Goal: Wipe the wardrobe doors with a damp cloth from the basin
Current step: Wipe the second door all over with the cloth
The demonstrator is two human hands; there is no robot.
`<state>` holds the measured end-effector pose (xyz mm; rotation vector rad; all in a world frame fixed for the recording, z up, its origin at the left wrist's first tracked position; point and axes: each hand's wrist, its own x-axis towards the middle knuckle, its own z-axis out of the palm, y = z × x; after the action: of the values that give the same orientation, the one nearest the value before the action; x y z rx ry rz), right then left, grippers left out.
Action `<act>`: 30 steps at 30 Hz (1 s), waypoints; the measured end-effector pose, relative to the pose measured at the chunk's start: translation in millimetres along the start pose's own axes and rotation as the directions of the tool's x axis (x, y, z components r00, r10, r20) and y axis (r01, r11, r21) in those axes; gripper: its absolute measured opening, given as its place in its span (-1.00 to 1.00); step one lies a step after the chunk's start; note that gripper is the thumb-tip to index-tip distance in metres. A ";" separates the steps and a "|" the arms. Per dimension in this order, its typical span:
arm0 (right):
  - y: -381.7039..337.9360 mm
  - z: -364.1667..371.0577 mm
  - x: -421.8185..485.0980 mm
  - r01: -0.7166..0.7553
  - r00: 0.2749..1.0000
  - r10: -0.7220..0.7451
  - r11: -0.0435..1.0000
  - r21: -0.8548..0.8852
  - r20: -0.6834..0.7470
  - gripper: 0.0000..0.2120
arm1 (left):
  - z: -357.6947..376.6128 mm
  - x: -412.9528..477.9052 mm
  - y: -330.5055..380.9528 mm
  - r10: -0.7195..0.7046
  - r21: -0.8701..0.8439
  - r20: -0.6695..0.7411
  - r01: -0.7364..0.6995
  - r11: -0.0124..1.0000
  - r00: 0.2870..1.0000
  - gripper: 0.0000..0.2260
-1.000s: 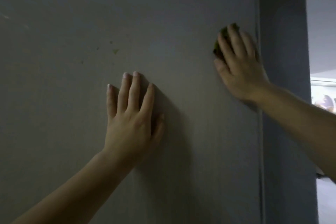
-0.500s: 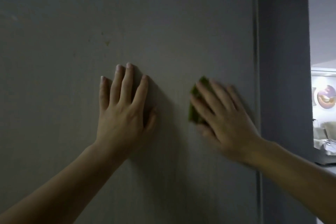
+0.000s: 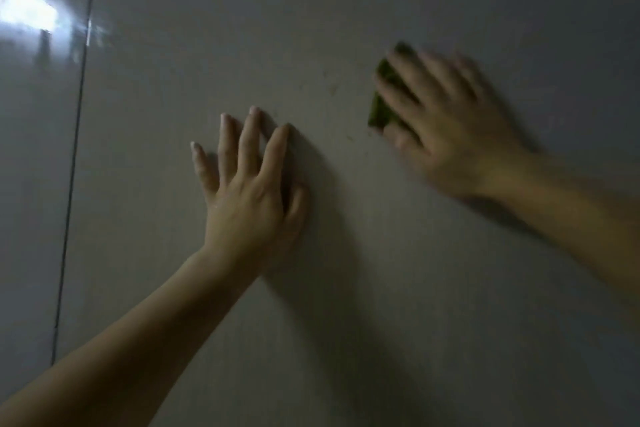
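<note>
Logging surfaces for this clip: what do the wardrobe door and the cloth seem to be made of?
Wardrobe door: looks like a smooth grey laminate or painted board with a slight sheen, since light glares off the neighbouring panel; the core cannot be told. Cloth: soft green fabric, matte, bunched under the right hand; blur hides the weave.

Pressed flat against the pale grey wardrobe door panel (image 3: pixel 346 10), left hand (image 3: pixel 249 191) with fingers spread and pointing up, thumb tucked to its right side. Bare left forearm (image 3: pixel 131 333) stretched up to it from the lower left. Up and to the right on the same panel, well apart, blurred right hand (image 3: pixel 446 125) laid palm-down, fingers splayed over a crumpled green cloth (image 3: pixel 382 97). Bare right forearm (image 3: pixel 581 218) reached in from the right edge.
</note>
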<state>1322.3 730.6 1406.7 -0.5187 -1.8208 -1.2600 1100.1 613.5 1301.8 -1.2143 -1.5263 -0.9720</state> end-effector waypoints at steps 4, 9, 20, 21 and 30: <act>-35.2 -1.6 47.6 -0.087 0.996 0.088 0.996 0.027 -0.025 -0.32 | 2.8 -1.1 -15.0 0.056 0.019 -0.040 -0.056 0.998 0.998 -0.43; -39.8 0.9 55.0 0.224 0.975 -0.223 0.974 -0.032 0.019 -0.36 | -2.0 -1.1 -25.1 0.071 0.030 -0.057 -0.069 0.997 0.996 -0.48; -68.7 -0.3 41.9 0.398 0.913 -0.397 0.917 0.003 0.091 -0.39 | -9.0 -6.3 -71.6 0.001 0.009 -0.066 0.000 1.000 0.998 -0.39; -59.2 -3.7 63.2 0.298 0.952 -0.298 0.954 0.003 0.073 -0.36 | -9.0 -6.5 -75.3 0.006 0.011 -0.066 -0.006 1.000 0.998 -0.40; -112.6 -6.9 101.6 0.429 0.895 -0.430 0.903 0.032 0.115 -0.33 | -29.6 -6.8 -106.6 0.034 0.028 -0.086 -0.032 0.999 0.996 -0.42</act>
<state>1186.6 666.0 1428.2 -0.1903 -2.1165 -1.5416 1001.7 562.4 1299.3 -1.1598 -1.4427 -0.9672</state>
